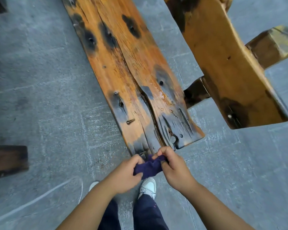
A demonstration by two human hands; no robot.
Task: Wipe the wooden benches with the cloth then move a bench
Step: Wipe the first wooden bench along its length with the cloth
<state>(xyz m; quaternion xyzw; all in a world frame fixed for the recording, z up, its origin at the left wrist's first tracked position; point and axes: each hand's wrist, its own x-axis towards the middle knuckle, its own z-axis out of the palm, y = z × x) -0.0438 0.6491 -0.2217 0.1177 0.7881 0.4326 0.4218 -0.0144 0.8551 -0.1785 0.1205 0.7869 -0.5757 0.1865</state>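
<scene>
A grey paved stone floor (40, 90) fills the view, scuffed with pale marks. Across it runs a long orange-brown wooden bench (123, 67), its seat made of two rough planks with a dark crack between them, black scorched patches around knots and nail holes, and a blackened near end. To its right stands a second, smoother honey-coloured wooden bench (226, 67), with a thick square-cut leg (273, 45) sticking out on its far side; the two benches lie near each other without touching. At the left edge sits a dark brown wooden block (7, 161).

The person stands at the near end of the long bench, in dark navy trousers (146, 213) and white shoes (148, 186).

Both hands are raised just in front of that near end. The left hand (125, 175) has its fingers curled, pinching the left side of a small crumpled dark purple cloth (149, 167). The right hand (173, 166) grips the cloth's right side, fingers bent tightly over its upper edge and thumb pressed in from below. The cloth is bunched between the two hands, held in the air just short of the bench end and above the right shoe, and I cannot tell whether it touches the wood.
</scene>
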